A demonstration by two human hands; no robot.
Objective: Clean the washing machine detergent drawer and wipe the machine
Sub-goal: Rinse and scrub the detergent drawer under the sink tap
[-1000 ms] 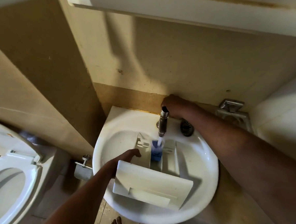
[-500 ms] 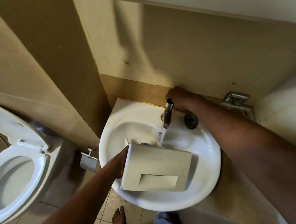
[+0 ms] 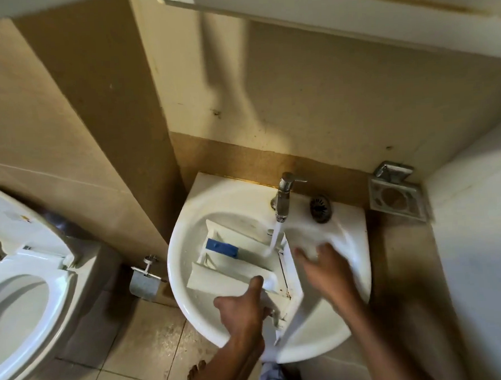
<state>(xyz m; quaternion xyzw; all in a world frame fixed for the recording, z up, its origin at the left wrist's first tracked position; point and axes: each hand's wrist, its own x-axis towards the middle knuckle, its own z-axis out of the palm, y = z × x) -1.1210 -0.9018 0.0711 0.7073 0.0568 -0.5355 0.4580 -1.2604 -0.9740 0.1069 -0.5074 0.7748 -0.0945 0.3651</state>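
Detergent drawer (image 3: 233, 265) lies in sink (image 3: 178, 269) under running tap (image 3: 283, 202). Left hand (image 3: 244, 312) clamped on its near side, thumb on top. Right hand (image 3: 326, 273) against its front, blurred, grip can't tell.

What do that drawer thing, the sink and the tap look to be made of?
Detergent drawer: looks like moulded white plastic, going by its thin walls and dividers and its smooth, slightly glossy surface. Sink: likely glazed ceramic, with a thick rounded rim and bright white highlights. Tap: metal, probably chrome-plated, given its mirror-like reflections.
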